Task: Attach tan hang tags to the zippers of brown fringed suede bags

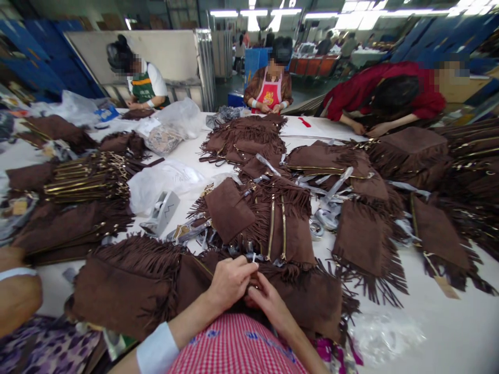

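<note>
Both my hands meet low in the middle, close to my checked apron, over a brown fringed bag (304,298). My left hand (234,278) is closed, thumb and finger pinching a small whitish bit near a brown part of the bag. Facing it, my right hand (265,296) has its fingers curled around something brown, mostly hidden between the hands. Another fringed bag (125,291) lies to the left of my left wrist. Just beyond my hands is a pile of bags with gold zips (277,228), and a flat brown pouch (228,209) rests on it.
More brown bags (358,236) and zipped pouches (78,176) cover the white table (421,270). A grey-white dispenser (160,213) and plastic bags (167,179) lie left of centre. Clear plastic (384,337) lies at right. Several people work around the table; a person's arm (17,291) is at far left.
</note>
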`<state>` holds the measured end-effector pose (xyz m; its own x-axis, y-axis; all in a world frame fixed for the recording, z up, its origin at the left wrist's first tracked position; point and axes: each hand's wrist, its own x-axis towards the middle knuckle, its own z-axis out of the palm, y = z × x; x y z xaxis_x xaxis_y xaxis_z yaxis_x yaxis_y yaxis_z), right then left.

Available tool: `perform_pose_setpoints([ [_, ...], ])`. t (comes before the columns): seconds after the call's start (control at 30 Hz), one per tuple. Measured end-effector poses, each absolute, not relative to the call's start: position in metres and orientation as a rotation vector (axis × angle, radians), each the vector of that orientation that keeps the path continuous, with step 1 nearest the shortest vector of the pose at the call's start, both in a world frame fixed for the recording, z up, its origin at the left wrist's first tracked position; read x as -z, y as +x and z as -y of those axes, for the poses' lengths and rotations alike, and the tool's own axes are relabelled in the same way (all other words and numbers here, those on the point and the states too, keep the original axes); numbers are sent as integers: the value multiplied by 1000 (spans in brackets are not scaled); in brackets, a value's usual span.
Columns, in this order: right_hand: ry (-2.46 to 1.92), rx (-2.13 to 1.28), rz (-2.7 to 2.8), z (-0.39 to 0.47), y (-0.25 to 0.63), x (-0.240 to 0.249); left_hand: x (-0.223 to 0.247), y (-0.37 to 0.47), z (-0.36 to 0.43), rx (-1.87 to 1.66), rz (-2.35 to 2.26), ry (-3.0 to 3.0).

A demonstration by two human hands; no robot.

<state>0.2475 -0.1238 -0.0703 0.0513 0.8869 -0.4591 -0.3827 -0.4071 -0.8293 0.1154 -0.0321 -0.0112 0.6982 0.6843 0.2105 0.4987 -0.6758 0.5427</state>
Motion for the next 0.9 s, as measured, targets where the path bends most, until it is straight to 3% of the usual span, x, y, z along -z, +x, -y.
perform_pose_setpoints([
  [0.1, -1451, -1477, 617, 124, 247, 78, -1, 102, 9, -595, -986, 2420],
  [0.2, -1510, -1472, 647, 123, 247, 79, -7, 72, -29, -744, -1131, 2012],
  [0.37, -1541, -1469, 813, 125, 248, 77, 8, 27, -41, -726, -1344, 1676],
  [0.53, -1528, -1505, 812, 131, 252, 75, 29, 33, 18, -199, -961, 2337],
  [0.63, -1491, -1559, 839, 127, 261, 54, 17, 36, 25, 60, -927, 2563],
  [0.8, -1553, -1274, 832, 117, 291, 3, -67, -30, 11, -518, -1019, 2689],
  [0.9, -1653, -1028, 784, 116, 312, -4, -90, -95, 1, -881, -1076, 2542],
])
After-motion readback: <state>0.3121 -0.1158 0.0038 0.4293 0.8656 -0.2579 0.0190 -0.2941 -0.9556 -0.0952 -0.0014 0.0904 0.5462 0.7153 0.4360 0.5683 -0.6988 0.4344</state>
